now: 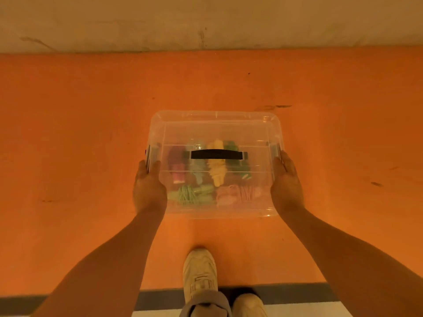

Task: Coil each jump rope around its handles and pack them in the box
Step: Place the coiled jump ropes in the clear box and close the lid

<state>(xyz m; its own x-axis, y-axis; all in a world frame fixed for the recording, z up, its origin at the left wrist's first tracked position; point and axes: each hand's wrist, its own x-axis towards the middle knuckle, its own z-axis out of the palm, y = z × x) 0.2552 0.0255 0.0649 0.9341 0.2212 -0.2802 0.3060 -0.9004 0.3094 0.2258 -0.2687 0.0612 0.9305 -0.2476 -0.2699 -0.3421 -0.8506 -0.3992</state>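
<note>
A person's left hand (148,186) and right hand (287,181) grip the two short sides of a clear rectangular plastic box (215,131) above an orange floor (80,133). The box's clear lid with a black handle (216,154) is on. Inside lie coiled jump ropes (216,172) in purple, pale blue, yellow, green and pink. Pale sneakers (199,271) stand at the floor's near edge.

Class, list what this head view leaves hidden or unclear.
- Side latches of the box: covered by left hand and right hand, so locked or not is unknown.
- Ropes: hazy through the lid; black handle hides some; count unsure.
- Fingertips: behind the box sides.
- Shoes: cut by the bottom edge.
</note>
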